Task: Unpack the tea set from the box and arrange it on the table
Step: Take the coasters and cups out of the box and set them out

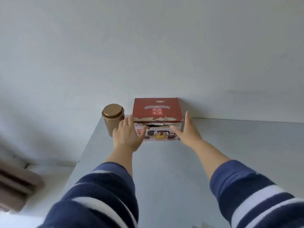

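Note:
A red cardboard tea set box (157, 110) stands at the far edge of the grey table (181, 162), against the white wall. Its lid is closed, with a torn front edge; the front face shows a printed teapot and cups. My left hand (127, 134) is at the box's left front corner, fingers spread, holding nothing. My right hand (187, 129) is at the box's right front corner, palm turned inward, fingers straight. Whether either hand touches the box I cannot tell. The tea set itself is hidden inside.
A gold round tin (112, 120) with a lid stands just left of the box, close behind my left hand. The table's left edge runs diagonally below the tin. A blurred brown object (18, 183) lies off the table at the lower left.

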The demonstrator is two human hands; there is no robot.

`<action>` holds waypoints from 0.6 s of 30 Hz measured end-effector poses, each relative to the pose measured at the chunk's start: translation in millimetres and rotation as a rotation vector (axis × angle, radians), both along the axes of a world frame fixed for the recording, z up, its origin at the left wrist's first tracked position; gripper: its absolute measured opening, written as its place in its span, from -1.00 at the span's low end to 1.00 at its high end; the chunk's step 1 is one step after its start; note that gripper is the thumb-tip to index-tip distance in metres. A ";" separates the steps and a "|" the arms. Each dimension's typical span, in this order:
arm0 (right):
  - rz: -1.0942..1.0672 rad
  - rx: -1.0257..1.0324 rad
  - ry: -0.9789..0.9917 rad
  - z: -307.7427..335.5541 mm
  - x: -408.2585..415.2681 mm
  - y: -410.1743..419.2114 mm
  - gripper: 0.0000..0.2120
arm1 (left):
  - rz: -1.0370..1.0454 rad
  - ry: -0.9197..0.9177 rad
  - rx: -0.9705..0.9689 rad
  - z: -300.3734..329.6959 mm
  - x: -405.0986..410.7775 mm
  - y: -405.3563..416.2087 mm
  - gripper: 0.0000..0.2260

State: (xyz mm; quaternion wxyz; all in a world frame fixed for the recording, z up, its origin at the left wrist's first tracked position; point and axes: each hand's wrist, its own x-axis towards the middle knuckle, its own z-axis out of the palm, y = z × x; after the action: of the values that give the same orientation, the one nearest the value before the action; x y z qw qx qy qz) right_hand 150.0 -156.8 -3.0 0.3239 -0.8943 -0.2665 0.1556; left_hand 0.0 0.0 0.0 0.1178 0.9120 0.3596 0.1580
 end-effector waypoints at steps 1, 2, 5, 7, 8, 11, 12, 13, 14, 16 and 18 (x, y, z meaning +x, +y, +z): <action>-0.044 0.057 0.058 -5.4 4.0 5.5 -0.08 | 0.036 -0.022 -0.104 -4.0 5.5 3.8 -0.40; -0.077 0.080 0.092 -9.6 8.9 10.5 -0.11 | 0.060 -0.045 -0.194 -8.9 10.9 6.6 -0.40; -0.137 0.161 0.119 -16.7 17.1 17.9 -0.20 | 0.103 -0.105 -0.320 -18.7 21.8 10.4 -0.38; -0.162 0.204 0.118 -17.2 18.0 18.4 -0.23 | 0.104 -0.136 -0.343 -21.1 25.3 10.4 -0.36; -0.172 0.215 0.105 -16.2 17.0 17.9 -0.23 | 0.112 -0.157 -0.349 -21.3 25.9 10.3 -0.34; -0.184 0.247 0.102 -20.8 14.5 17.0 -0.23 | 0.140 -0.182 -0.341 -24.0 25.2 7.0 -0.29; -0.190 0.253 0.106 -20.5 11.7 16.3 -0.23 | 0.146 -0.186 -0.340 -23.9 23.9 4.7 -0.29; -0.193 0.256 0.101 -20.6 9.1 14.7 -0.24 | 0.154 -0.186 -0.337 -23.8 22.2 2.2 -0.29; -0.192 0.258 0.082 -20.4 5.2 12.0 -0.25 | 0.163 -0.185 -0.332 -23.9 20.2 -0.5 -0.28; -0.184 0.261 0.034 -20.3 -5.1 4.6 -0.30 | 0.182 -0.184 -0.322 -24.2 15.0 -6.8 -0.27; -0.185 0.269 0.033 -23.2 -14.2 -1.7 -0.33 | 0.190 -0.184 -0.310 -25.9 9.6 -14.0 -0.30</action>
State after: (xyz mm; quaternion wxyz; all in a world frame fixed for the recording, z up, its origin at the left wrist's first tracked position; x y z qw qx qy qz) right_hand 135.8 -158.5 -26.2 0.4581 -0.8610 -0.1960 0.1024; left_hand 9.6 -14.0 -25.9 0.2737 0.8267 0.4517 0.1937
